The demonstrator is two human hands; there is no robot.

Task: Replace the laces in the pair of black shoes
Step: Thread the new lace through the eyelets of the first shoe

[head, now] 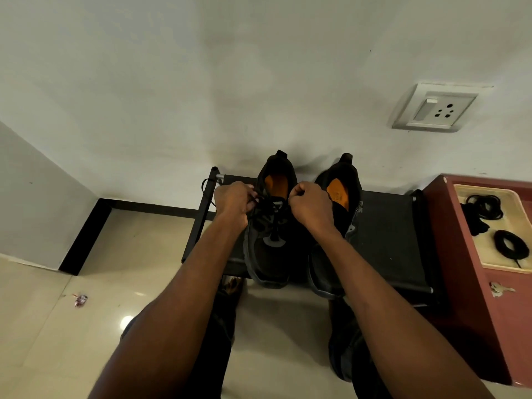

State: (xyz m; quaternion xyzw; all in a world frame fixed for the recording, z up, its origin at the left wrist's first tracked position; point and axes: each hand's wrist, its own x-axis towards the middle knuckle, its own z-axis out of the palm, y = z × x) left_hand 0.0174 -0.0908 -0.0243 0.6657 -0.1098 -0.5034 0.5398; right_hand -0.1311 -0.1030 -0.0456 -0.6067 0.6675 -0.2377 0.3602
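Observation:
Two black shoes with orange insoles stand side by side on a low black rack (388,234), toes towards me. The left shoe (269,254) has a black lace (273,210) threaded across its eyelets. My left hand (233,201) pinches the lace at the shoe's left side. My right hand (312,205) is curled round the lace at the shoe's right side, near the top eyelets. The right shoe (336,197) shows no lace and is partly hidden by my right forearm.
A cream tray (489,254) on a maroon cabinet (460,269) at the right holds coiled black laces (511,244). Keys (499,289) lie on the cabinet. A wall socket (437,109) is above. A small wrapper (80,300) lies on the tiled floor at the left.

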